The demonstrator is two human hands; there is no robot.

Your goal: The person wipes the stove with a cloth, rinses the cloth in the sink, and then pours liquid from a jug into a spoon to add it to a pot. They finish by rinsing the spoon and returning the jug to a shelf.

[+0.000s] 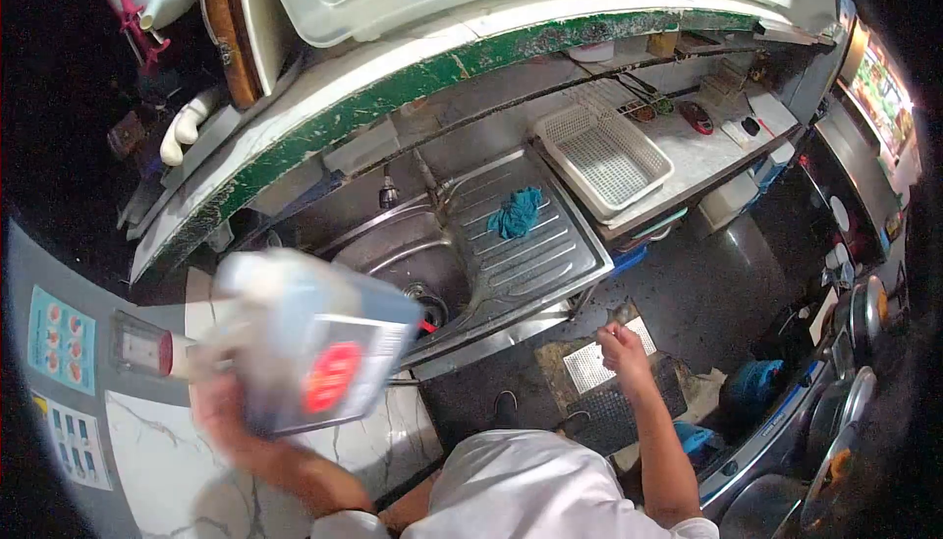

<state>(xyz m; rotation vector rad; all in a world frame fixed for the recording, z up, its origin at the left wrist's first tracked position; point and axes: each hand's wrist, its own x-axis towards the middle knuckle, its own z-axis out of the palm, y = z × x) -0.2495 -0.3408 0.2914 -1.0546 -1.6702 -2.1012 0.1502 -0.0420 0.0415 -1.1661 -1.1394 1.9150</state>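
- Left hand grips a big plastic jug from below, fingers clamped on its underside. The jug is up in the air, near left, over the marble tabletop and just left of the sink.
- The jug is motion-blurred and lies tilted, w/ its neck end to the left. One-handed hold on something that bulky: it could prob. slip or roll out of the palm and hit the tabletop edge or the sink rim.
- Can't tell if the neck is capped, too blurred. If open, the tilt could spill contents onto the tabletop, away from the sink.
- Right hand is out to the right, over the floor near the mat, well apart from the jug. Fingers look curled; can't tell if it grips anything. It's too far off to give quick support if the jug goes.
- Any spill running off the tabletop edge lands on the floor by the feet: slip risk, esp. off the mat.
- Cloth on the drainboard and basket are far right, clear of the jug, so little risk of a knock there.
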